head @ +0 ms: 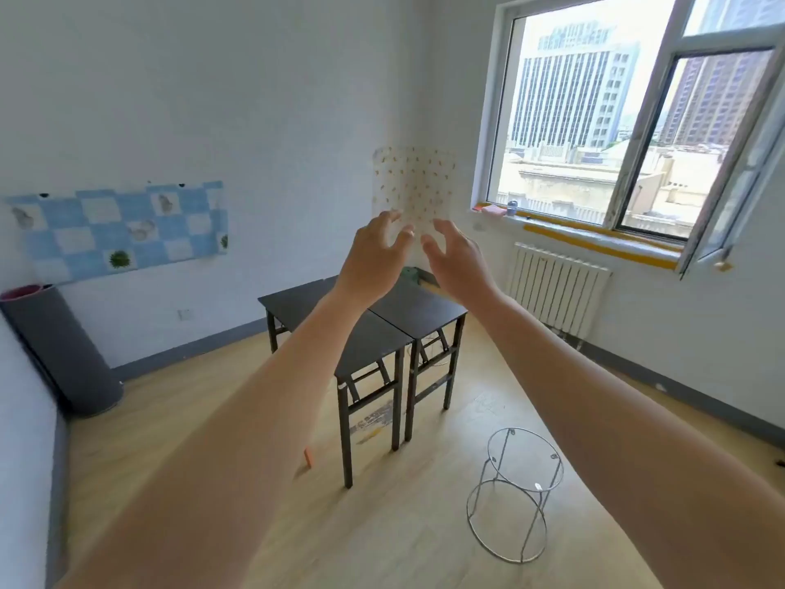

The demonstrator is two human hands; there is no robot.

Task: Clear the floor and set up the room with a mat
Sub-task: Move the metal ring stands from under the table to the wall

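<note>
A rolled grey mat [59, 350] with a pink inner layer leans upright against the left wall. Two dark folding tables [382, 329] stand side by side in the middle of the wooden floor. A wire-frame stool [516, 493] with a clear round top stands on the floor in front of them, to the right. My left hand [374, 257] and my right hand [456, 259] are both stretched out in front of me at chest height, above the tables, fingers spread and curled. Neither holds anything.
A small orange piece [309, 457] lies on the floor left of the nearest table leg. A white radiator [556, 286] sits under the window [616, 121], whose sash swings into the room at the right. A green object [411, 274] lies behind the tables in the corner.
</note>
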